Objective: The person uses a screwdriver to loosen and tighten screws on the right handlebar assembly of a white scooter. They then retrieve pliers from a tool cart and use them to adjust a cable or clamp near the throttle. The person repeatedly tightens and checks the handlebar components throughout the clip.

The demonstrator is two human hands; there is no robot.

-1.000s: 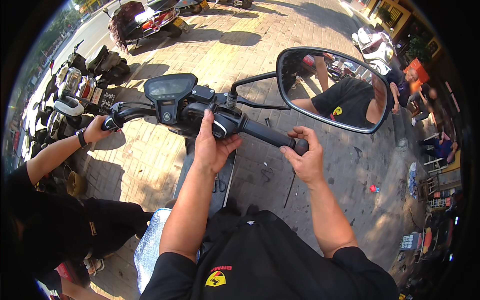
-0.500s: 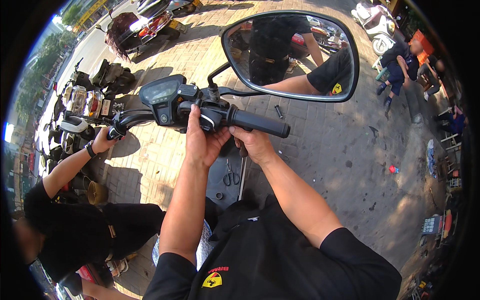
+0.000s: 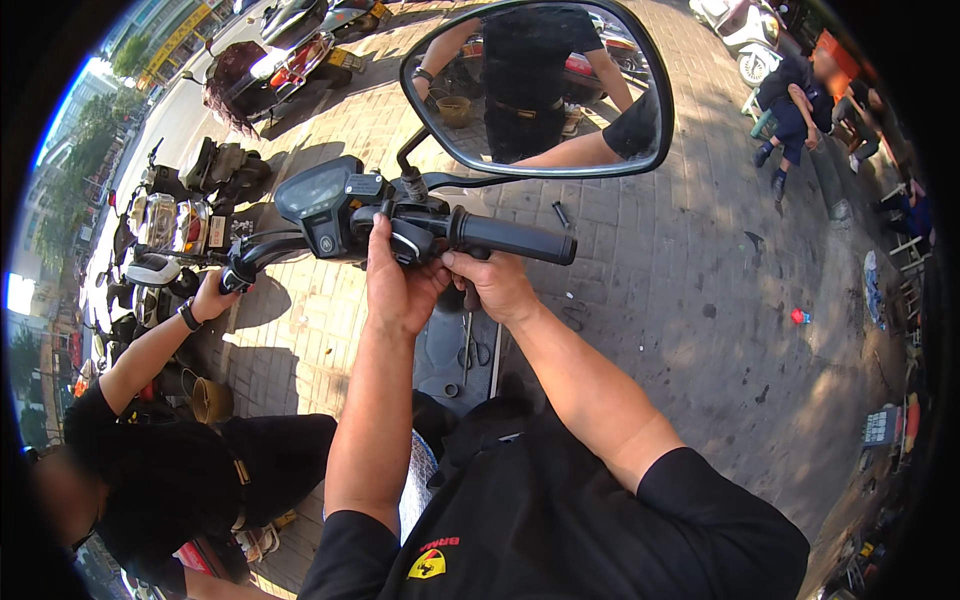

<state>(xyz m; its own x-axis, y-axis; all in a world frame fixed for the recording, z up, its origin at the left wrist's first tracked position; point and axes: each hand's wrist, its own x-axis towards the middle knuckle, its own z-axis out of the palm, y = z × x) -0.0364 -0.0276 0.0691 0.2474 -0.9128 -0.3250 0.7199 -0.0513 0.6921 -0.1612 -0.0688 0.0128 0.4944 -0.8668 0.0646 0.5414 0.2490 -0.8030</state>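
Note:
My left hand [image 3: 400,285] grasps the black switch housing [image 3: 410,242] on the scooter handlebar, thumb along its side and fingers curled beneath. My right hand [image 3: 495,285] is closed on a dark-handled tool [image 3: 470,296] under that housing, its thumb touching my left fingers; the tool's tip is hidden. The black grip [image 3: 510,240] sticks out to the right above my right hand. A display unit [image 3: 310,200] sits left of the housing, and a large mirror [image 3: 540,85] stands above. On the footboard [image 3: 430,360] below lie scissors [image 3: 475,352] and a small ring [image 3: 450,390].
A co-worker [image 3: 160,470] at the left has a hand [image 3: 212,298] on the left grip. Parked scooters [image 3: 175,215] line the left and top [image 3: 295,55]. Several seated people [image 3: 800,120] are at the right. A small dark cylinder [image 3: 561,214] lies on the paving [image 3: 650,280].
My right hand has moved from the grip's outer end leftward to beneath the switch housing. The mirror appears higher and further left, and the whole view has shifted slightly.

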